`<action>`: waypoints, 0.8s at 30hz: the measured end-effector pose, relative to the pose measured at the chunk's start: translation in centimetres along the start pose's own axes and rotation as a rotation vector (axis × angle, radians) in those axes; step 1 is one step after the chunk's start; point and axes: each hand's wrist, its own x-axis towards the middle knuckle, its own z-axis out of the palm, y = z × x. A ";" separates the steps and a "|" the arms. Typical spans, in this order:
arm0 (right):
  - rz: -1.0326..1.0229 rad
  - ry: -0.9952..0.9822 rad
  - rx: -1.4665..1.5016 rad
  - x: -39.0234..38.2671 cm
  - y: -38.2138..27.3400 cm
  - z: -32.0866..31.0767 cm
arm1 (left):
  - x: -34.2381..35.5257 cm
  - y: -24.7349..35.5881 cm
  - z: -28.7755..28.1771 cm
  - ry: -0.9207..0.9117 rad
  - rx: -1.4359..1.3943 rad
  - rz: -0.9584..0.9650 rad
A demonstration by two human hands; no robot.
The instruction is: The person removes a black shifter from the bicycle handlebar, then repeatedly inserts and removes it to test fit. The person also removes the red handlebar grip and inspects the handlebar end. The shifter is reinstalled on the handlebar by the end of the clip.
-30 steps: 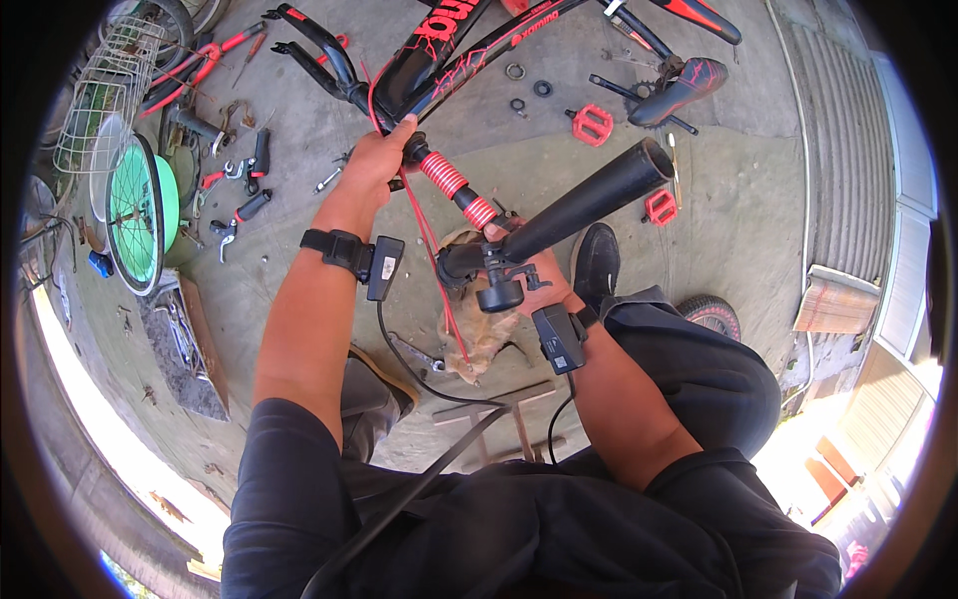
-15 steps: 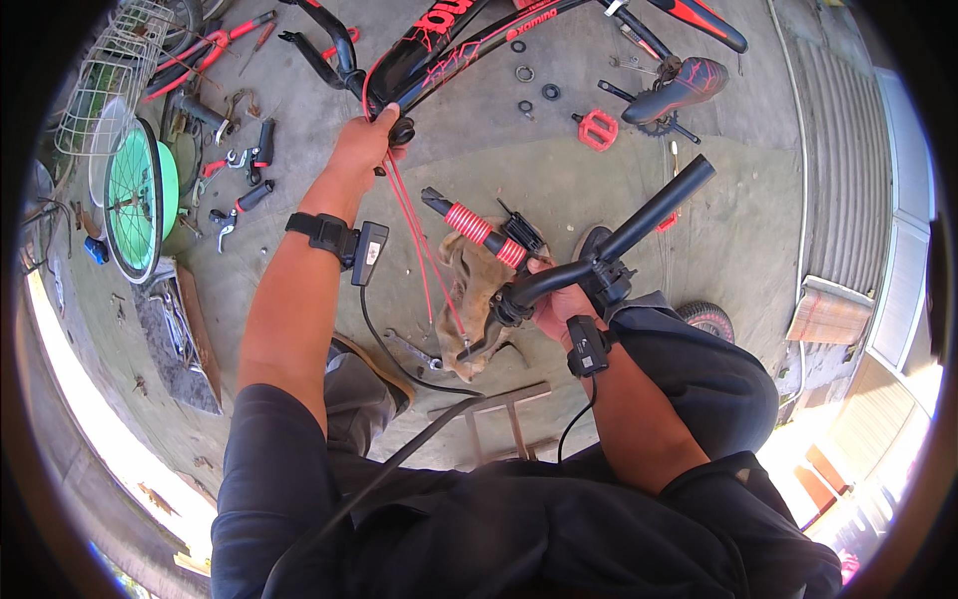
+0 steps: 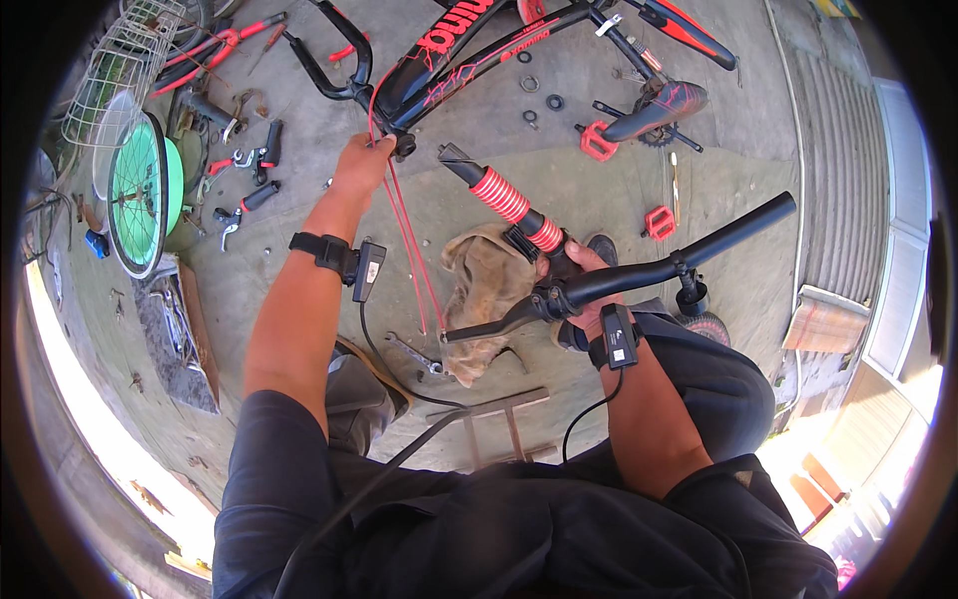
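At upper left centre, my left hand [image 3: 361, 165] is closed round the end of the black and red bicycle frame's [image 3: 424, 75] head tube, where thin red cables [image 3: 407, 240] hang down. The black fork [image 3: 349, 75] points away to the upper left. My right hand [image 3: 589, 275] is closed on the stem of a black handlebar [image 3: 639, 282], held above my right knee. From the stem a black post with red-and-silver striped bands [image 3: 501, 195] slants up to the left, its far end near the head tube but apart from it. My fingers partly hide the clamp.
A tan cloth [image 3: 484, 290] lies on the ground below my hands, with a wrench [image 3: 409, 351] beside it. Red pedals [image 3: 659, 222], a saddle [image 3: 664, 108] and several rings lie to the right. Brake levers [image 3: 239, 210], a wheel [image 3: 137, 195] and a wire basket [image 3: 120, 70] are at left.
My right hand has moved slightly right and turned the handlebar, bringing the striped post closer to the head tube. The frame has shifted a little; my left hand still grips it.
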 end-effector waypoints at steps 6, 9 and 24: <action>-0.037 -0.076 -0.165 -1.2 -2.2 5.3 | -3.5 -0.8 -1.7 0.074 -0.140 0.045; -0.056 -0.123 -0.210 -1.6 -2.9 8.2 | -6.9 0.3 -4.1 -0.032 -0.133 0.012; -0.077 -0.248 -0.479 -8.7 -2.9 19.6 | -30.6 10.6 -10.7 -0.469 -0.847 0.415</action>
